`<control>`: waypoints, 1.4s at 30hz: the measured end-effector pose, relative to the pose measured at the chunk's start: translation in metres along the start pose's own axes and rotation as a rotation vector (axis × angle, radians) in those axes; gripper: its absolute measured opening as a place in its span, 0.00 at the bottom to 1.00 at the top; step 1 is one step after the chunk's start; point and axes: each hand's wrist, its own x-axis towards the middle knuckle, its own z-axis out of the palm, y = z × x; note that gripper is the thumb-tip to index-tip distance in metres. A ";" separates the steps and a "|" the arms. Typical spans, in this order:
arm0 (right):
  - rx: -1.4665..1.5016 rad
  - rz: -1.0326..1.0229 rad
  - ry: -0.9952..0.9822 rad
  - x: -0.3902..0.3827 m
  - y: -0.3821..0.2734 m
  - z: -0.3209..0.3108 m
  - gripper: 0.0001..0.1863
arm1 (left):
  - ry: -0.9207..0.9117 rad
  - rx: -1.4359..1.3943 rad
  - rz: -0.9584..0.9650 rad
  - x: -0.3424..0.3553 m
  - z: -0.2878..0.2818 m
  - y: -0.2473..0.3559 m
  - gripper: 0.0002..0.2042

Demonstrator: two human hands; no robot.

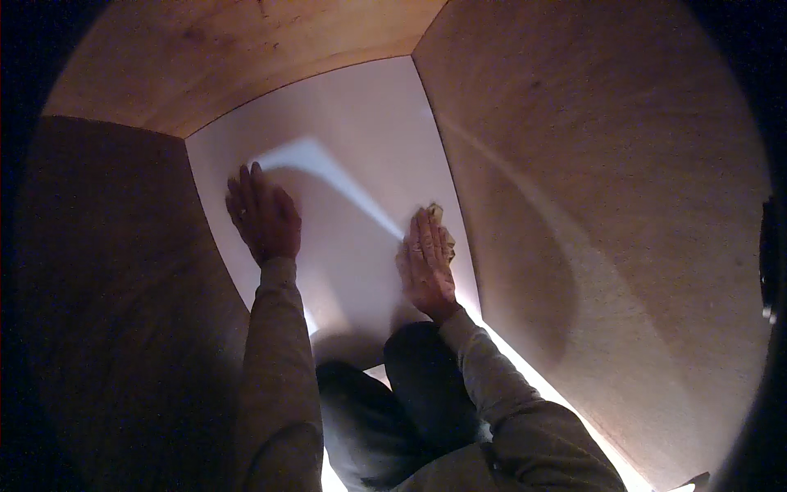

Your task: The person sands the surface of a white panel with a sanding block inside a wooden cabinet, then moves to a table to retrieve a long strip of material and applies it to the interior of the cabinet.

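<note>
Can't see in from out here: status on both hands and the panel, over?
Left hand spread over white panel. Right hand flat on crumpled tan cloth, by panel's right edge. Knees block view of part of near end.

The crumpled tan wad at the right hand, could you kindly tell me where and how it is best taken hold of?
The right hand lies flat over part of the tan wad, so probably pinch the crumpled folds showing past the fingers, coming from the far right, where they stick out uncovered.
</note>
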 end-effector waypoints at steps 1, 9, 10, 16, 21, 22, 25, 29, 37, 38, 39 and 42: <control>0.002 -0.004 -0.007 0.003 -0.001 -0.002 0.45 | 0.019 0.025 0.012 -0.002 0.001 -0.003 0.28; 0.249 -0.049 0.176 0.157 0.014 0.004 0.48 | -0.014 0.104 -0.017 0.002 -0.017 -0.005 0.26; 0.237 -0.042 0.181 0.175 0.026 0.008 0.48 | 0.009 0.065 -0.016 0.001 -0.012 0.001 0.26; 0.197 -0.174 0.480 0.191 0.020 0.015 0.37 | 0.091 -0.005 0.010 0.003 -0.012 -0.005 0.25; 0.214 0.094 0.381 0.161 0.030 -0.012 0.38 | 0.035 0.007 0.018 0.008 -0.018 0.003 0.27; 0.210 0.095 0.384 0.159 0.031 -0.014 0.38 | 0.025 0.040 0.021 0.009 -0.017 0.003 0.27; 0.101 0.026 0.332 0.134 0.025 -0.018 0.41 | 0.011 0.094 0.027 0.011 -0.017 0.003 0.27; 0.414 0.343 0.077 0.077 -0.008 -0.035 0.43 | 0.042 0.100 0.030 0.006 -0.023 -0.004 0.27; -0.051 0.118 0.091 0.054 0.017 -0.020 0.43 | 0.109 -0.004 0.070 0.017 -0.013 0.008 0.27; -0.024 0.175 0.041 0.048 0.008 -0.025 0.44 | 0.121 -0.009 0.075 0.016 -0.014 0.005 0.26; 0.004 0.230 -0.008 0.043 0.000 -0.029 0.45 | 0.122 -0.011 0.081 0.011 -0.018 0.002 0.26; 0.025 0.224 -0.021 0.037 0.001 -0.025 0.46 | 0.057 0.051 0.039 0.014 -0.017 0.001 0.26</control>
